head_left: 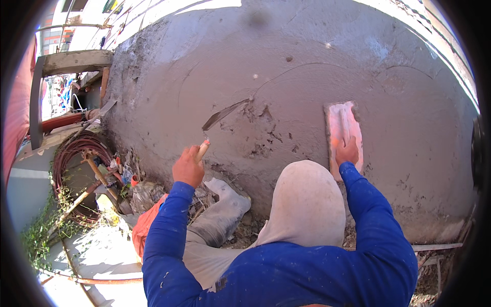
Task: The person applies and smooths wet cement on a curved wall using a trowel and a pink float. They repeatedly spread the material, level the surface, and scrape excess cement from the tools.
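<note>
At the lower edge, nearest the camera, are the blue sleeves [376, 215] and shirt of the person. A pale rounded form [307, 204] in cloth, probably a bent knee, rises at lower centre; left of it is a leg [220, 217] in dusty, light trousers.

Farther up, the left hand [188, 168] is left of centre, its fingers curled round the wooden handle of a trowel [225, 114]. The blade lies up and to the right of those fingers, its long axis slanting toward upper right. Right of centre, the right hand [348, 151] has its fingers wrapped on the grip of a pinkish float [335, 125], which lies flat along the grey wall [409, 138], long axis nearly up and down the frame. A rough, pitted patch [263, 128] lies between the two tools: just beside the trowel blade, to its lower right, and well left of the float, so the left hand is nearer.

Beyond, at left, are a reddish coil of hose or cable [61, 158] and a timber beam [76, 62].

The right hand covers part of the float and its grip; the left thumb's exact hold is hard to make out. Whether the trowel blade touches the wall, I cannot tell. Glare washes out the upper edge, and the dark fisheye rim cuts off the corners.
</note>
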The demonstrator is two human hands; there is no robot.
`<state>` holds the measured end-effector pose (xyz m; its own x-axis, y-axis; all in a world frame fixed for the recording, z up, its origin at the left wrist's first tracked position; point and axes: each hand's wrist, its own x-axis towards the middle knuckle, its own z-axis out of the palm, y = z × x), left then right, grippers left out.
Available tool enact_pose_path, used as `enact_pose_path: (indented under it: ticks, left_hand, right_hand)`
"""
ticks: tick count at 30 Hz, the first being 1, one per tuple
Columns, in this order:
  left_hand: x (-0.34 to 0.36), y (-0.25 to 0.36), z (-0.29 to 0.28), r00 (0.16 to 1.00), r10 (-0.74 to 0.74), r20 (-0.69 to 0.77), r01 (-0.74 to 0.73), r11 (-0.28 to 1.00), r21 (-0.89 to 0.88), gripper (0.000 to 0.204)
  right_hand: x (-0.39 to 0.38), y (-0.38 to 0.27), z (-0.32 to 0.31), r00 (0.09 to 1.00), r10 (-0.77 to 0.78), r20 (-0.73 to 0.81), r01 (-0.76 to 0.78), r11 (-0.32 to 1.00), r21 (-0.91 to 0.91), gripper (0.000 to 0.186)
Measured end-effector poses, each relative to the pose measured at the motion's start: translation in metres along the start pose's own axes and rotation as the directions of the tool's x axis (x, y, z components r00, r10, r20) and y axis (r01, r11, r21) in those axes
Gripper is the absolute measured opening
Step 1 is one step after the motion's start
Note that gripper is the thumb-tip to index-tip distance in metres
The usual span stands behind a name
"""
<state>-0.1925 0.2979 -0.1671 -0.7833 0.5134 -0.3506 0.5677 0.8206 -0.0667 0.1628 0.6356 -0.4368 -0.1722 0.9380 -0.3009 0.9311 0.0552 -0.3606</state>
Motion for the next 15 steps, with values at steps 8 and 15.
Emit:
enact_pose_path:
  ticks: [8,15]
  left_hand:
    - [0.026,-0.007,0.021,0.998,-0.054,-0.038,0.052,0.998,-0.047,0.039]
    - [-0.013,-0.094,-0.018,0.993,-0.075,-0.088,0.068,0.995,-0.079,0.046]
  right_hand:
    - [0.000,-0.002,-0.002,0.999,0.021,0.031,-0.021,1.000,-0.001,0.030]
    - [0.004,-0.001,-0.007,0.998,0.041,0.054,-0.042,0.999,0.031,0.033]
